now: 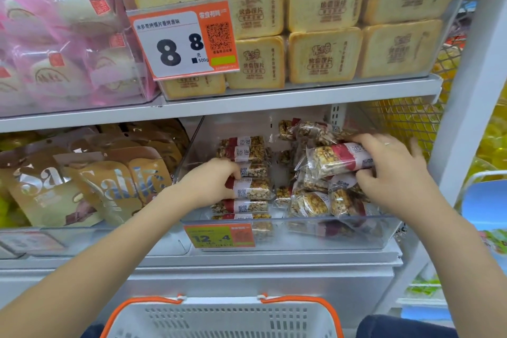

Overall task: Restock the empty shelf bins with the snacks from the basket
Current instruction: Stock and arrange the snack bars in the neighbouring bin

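Clear plastic formed the shelf bin (288, 230) in front of me, and both my hands were inside it. My left hand (208, 182) had its fingers curled on one nut bar (253, 189) in the neat row at the left side of the bin, with the thumb above the bar. My right hand (389, 170) gripped another nut bar (338, 160) with a red label, thumb under it and fingers over it, just above the loose pile of bars (321, 200) at the right side. An orange price tag (219, 234) hung on the front wall of the bin. Below, near my body, was the white basket (219, 320) with an orange rim. In the bin above stood the bread-shaped snacks (323, 57), and to the left were the brown pouches (90, 186).
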Demonstrator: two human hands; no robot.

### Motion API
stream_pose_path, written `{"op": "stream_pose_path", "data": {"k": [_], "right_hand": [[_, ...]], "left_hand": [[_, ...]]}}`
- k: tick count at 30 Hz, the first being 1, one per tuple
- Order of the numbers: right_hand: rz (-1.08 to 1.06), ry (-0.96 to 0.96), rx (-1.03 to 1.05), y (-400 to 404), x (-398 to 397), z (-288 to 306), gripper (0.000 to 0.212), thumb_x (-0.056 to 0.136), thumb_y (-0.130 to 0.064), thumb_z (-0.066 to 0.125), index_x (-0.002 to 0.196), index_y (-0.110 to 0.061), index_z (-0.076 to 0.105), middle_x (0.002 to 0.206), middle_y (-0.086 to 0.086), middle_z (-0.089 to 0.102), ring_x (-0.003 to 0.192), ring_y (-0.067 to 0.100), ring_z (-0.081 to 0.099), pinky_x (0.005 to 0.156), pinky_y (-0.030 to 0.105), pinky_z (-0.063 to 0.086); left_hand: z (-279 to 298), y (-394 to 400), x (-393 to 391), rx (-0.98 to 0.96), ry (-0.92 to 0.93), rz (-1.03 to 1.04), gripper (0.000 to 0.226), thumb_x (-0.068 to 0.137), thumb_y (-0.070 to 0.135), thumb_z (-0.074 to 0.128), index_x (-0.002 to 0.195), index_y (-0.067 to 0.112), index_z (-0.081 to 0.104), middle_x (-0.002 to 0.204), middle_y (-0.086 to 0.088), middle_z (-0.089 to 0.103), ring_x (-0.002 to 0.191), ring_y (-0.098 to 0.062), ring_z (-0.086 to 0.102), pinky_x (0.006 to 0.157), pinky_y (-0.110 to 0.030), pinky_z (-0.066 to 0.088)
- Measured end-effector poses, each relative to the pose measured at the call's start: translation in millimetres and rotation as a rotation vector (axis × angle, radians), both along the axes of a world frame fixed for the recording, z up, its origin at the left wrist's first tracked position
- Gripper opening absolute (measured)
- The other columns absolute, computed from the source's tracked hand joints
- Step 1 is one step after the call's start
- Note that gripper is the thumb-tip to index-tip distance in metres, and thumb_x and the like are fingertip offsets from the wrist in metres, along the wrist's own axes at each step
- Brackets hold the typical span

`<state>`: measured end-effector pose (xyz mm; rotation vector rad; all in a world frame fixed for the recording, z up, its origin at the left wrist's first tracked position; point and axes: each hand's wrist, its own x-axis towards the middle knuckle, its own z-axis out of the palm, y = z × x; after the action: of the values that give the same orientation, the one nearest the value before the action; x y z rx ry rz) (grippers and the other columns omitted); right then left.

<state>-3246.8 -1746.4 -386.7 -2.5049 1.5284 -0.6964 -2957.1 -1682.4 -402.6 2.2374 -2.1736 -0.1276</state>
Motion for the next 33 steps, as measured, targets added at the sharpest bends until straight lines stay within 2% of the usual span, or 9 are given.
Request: {"op": "stream_pose_path", "data": {"k": [3,6,9,14,19,22,27,31,33], "right_hand": [[0.046,-0.035,-0.094,2,-3,-1,0.054,0.07,-0.004,0.061,0.122,-0.02,0.058,0.115,0.002,0.059,0.113,0.028,0.049,0.095,0.047,0.041],[-0.013,-0.069,-0.191,12,-1,4,0.054,0.073,-0.01,0.066,0.124,-0.025,0.058,0.118,-0.003,0.058,0.109,0.024,0.049,0.078,0.038,0.044],[0.051,-0.151,-0.172,26,12,13,0.057,0.077,-0.018,0.066,0.13,-0.034,0.053,0.121,-0.012,0.055,0.111,0.015,0.047,0.072,0.031,0.042],[0.363,-0.053,-0.007,44,54,15,0.061,0.082,-0.037,0.069,0.137,-0.043,0.043,0.124,-0.015,0.055,0.113,0.01,0.052,0.082,0.028,0.045],[0.538,0.041,0.283,30,109,-6,0.06,0.076,-0.032,0.077,0.129,-0.042,0.051,0.137,-0.013,0.052,0.123,0.012,0.05,0.099,0.04,0.045],[0.553,0.132,0.387,19,129,-23,0.057,0.076,-0.026,0.079,0.126,-0.037,0.054,0.138,-0.009,0.052,0.122,0.015,0.051,0.101,0.041,0.044],[0.519,0.2,0.348,15,140,-33,0.053,0.073,-0.03,0.08,0.119,-0.037,0.056,0.129,-0.008,0.056,0.115,0.015,0.052,0.094,0.038,0.046],[0.517,0.34,0.212,17,143,-30,0.05,0.075,-0.041,0.076,0.119,-0.038,0.053,0.119,-0.015,0.057,0.111,0.013,0.046,0.096,0.036,0.036],[0.545,0.335,0.248,16,145,-31,0.047,0.075,-0.037,0.077,0.115,-0.036,0.053,0.115,-0.013,0.058,0.107,0.013,0.046,0.092,0.037,0.042]], "left_hand": [[17,18,-10,-0.196,0.158,-0.026,0.045,0.088,0.024,0.065,0.13,0.019,0.053,0.128,0.003,0.055,0.116,-0.01,0.05,0.098,-0.019,0.037],[37,36,-23,-0.334,0.296,-0.064,0.039,0.087,0.026,0.066,0.125,0.024,0.057,0.118,0.009,0.058,0.107,-0.001,0.052,0.096,-0.017,0.041],[44,52,-25,-0.411,0.335,-0.065,0.033,0.087,0.022,0.065,0.119,0.025,0.06,0.11,0.015,0.058,0.104,0.002,0.053,0.093,-0.016,0.043],[24,98,2,-0.51,0.155,-0.083,0.02,0.089,0.027,0.056,0.103,0.02,0.068,0.098,0.013,0.063,0.095,-0.001,0.054,0.084,-0.016,0.043],[-10,129,27,-0.482,0.091,-0.173,0.043,0.094,0.039,0.04,0.096,0.014,0.075,0.099,0.007,0.069,0.108,-0.009,0.055,0.095,-0.023,0.041],[-24,126,34,-0.48,0.055,-0.258,0.036,0.092,0.032,0.045,0.1,0.013,0.074,0.1,0.007,0.07,0.111,-0.012,0.055,0.092,-0.029,0.045],[-35,117,44,-0.578,0.154,-0.36,0.033,0.094,0.028,0.048,0.101,0.009,0.074,0.094,0.003,0.071,0.106,-0.013,0.055,0.09,-0.02,0.044],[-41,116,46,-0.578,0.256,-0.357,0.031,0.093,0.028,0.048,0.104,0.012,0.073,0.093,0.007,0.07,0.107,-0.011,0.053,0.092,-0.018,0.042],[-38,113,49,-0.563,0.251,-0.37,0.032,0.091,0.03,0.049,0.102,0.015,0.074,0.091,0.009,0.07,0.104,-0.008,0.052,0.09,-0.015,0.041]]}}
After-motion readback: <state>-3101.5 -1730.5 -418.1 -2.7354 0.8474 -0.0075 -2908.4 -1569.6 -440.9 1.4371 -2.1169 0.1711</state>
